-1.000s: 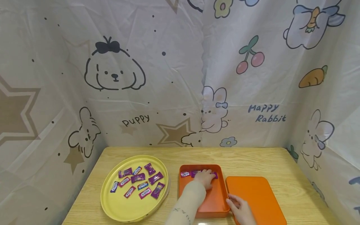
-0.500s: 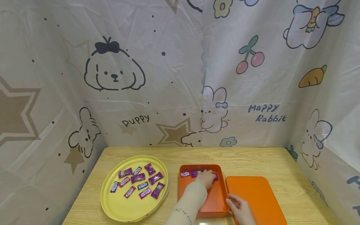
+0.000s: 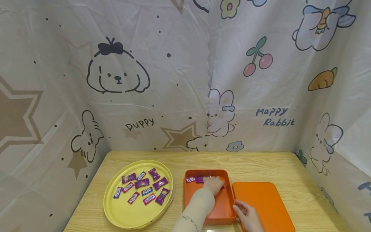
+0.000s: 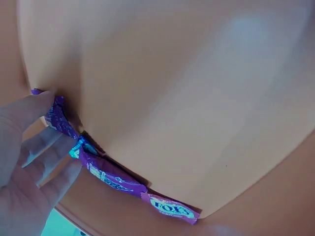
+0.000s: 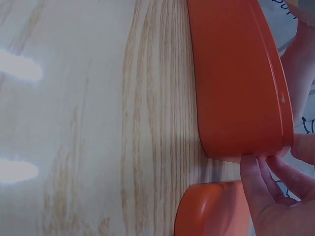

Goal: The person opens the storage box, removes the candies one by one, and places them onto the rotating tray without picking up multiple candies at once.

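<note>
My left hand (image 3: 214, 186) reaches into an orange box (image 3: 220, 211), at the right end of a row of wrapped candies along its back wall. In the left wrist view, its thumb and fingers pinch a purple-wrapped candy (image 4: 60, 120). Beside that lie a small blue-wrapped candy (image 4: 81, 147), another purple candy (image 4: 112, 178) and a pink Fox's candy (image 4: 172, 208). From the head, the left hand covers part of this row. My right hand (image 3: 250, 217) grips the box's right wall near the front corner, thumb and fingers on either side of the rim.
A round yellow tray (image 3: 121, 214) on the left bears several purple, pink and blue wrapped candies. An orange lid (image 3: 266, 206) lies flat on the wooden table (image 3: 307, 199), right of the box. A printed curtain (image 3: 174, 96) hangs behind and along both sides.
My left hand has shifted slightly rightward along the back of the box, its fingers now over the candy at the row's right end. The right hand stays on the box wall.
</note>
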Tool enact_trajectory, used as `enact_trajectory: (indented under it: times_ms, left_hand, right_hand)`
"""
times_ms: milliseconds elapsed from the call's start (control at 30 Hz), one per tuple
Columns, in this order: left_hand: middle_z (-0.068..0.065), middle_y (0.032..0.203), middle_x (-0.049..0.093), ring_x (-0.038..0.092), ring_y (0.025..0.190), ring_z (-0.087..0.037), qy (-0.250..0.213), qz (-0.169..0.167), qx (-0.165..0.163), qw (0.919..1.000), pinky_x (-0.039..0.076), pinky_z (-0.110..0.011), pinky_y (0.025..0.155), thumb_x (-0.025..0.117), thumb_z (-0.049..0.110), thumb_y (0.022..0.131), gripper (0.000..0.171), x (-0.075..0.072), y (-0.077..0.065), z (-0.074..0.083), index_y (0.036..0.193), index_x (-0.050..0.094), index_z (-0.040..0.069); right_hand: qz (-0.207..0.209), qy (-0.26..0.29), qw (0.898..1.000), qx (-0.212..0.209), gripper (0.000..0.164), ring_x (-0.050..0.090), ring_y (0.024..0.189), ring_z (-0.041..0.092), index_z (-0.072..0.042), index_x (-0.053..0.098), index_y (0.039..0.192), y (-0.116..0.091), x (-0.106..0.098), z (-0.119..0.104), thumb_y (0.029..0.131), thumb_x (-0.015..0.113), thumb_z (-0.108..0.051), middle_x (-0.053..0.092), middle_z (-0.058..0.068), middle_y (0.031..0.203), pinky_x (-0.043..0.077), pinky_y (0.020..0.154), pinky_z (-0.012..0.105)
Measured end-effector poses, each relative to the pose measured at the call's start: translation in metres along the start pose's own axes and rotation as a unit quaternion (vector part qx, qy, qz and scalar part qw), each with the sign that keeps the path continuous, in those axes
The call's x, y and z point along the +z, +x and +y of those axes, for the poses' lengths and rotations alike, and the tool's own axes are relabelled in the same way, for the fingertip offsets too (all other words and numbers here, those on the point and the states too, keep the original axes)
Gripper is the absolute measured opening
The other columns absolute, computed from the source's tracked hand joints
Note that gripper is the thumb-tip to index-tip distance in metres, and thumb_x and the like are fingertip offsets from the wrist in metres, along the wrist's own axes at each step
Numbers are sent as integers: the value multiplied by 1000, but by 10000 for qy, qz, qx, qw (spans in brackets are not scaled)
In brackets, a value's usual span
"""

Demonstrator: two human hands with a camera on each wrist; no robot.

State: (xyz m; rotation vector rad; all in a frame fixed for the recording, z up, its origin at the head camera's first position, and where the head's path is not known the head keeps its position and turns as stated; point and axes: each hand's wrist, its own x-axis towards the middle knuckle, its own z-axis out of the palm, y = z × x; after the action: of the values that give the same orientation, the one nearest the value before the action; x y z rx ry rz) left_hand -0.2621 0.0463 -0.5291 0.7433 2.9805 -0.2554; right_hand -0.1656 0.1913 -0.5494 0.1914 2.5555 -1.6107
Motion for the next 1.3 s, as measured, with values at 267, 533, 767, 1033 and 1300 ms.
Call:
enact_trajectory:
  times_ms: [267,533,767,1033,1300]
  left_hand:
    - [6,103,60,61,87,-13,-211,85,-54,9997,52,-28,63,54,22,88,19,3,0,1,101,64,31]
    - [4,99,60,61,88,-14,-198,-16,-21,9998,52,-27,65,57,20,89,16,3,0,-2,101,65,28]
    - [5,92,60,59,84,-12,-487,213,34,9986,52,-26,66,64,23,85,12,-4,0,-6,97,66,26]
    - [5,90,59,57,79,-8,-788,200,492,9955,50,-21,71,69,23,81,15,-32,-6,-10,96,66,21]
    - [4,108,60,58,93,-9,-972,108,532,9938,49,-21,80,69,20,81,27,-57,-15,-15,107,64,21]
  right_hand:
    - [0,50,10000,-9,44,63,90,31,13,53,118,1,1,1,90,57,-21,62,22,104,54,67,33]
    - [-48,41,10000,-16,45,63,91,31,13,52,119,1,2,3,91,57,-22,61,23,106,54,68,34]
    - [-9,31,10000,-20,44,63,91,31,13,52,118,1,3,3,90,57,-21,61,23,106,54,69,34]
    - [-19,66,10000,52,45,63,91,31,14,52,118,1,2,3,90,57,-22,61,24,106,54,69,35]
    - [-35,26,10000,69,46,63,92,31,13,53,118,2,1,3,90,57,-24,61,24,106,54,70,36]
